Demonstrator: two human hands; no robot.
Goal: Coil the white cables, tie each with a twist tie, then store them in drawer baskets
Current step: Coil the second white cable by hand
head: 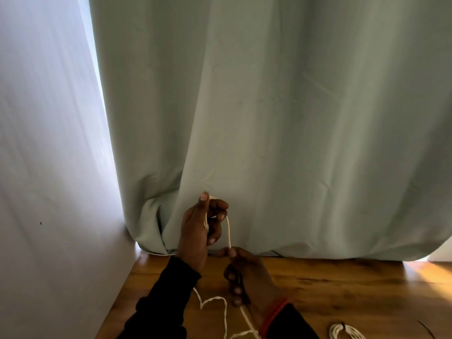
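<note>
My left hand (199, 234) is raised in front of the pale green curtain (293, 118), thumb up, with the white cable (229, 232) looped over the top of my curled fingers (219, 205). The fingers are bent in around the loop and hold it closed against the palm. From there the cable drops straight down to my right hand (247, 275), which sits lower, just above the wooden table (342, 289). My right thumb and forefinger pinch the cable at the top of that hand, and the other fingers are curled loosely around the strand as it passes through the fist and comes out below. The slack trails onto the table in loose bends between my two black sleeves (159, 311). A red band (272, 314) sits on my right wrist. Well apart to the right, at the bottom edge, a coiled cable (346, 333) already tied with a dark twist tie (344, 327) lies on the table.
</note>
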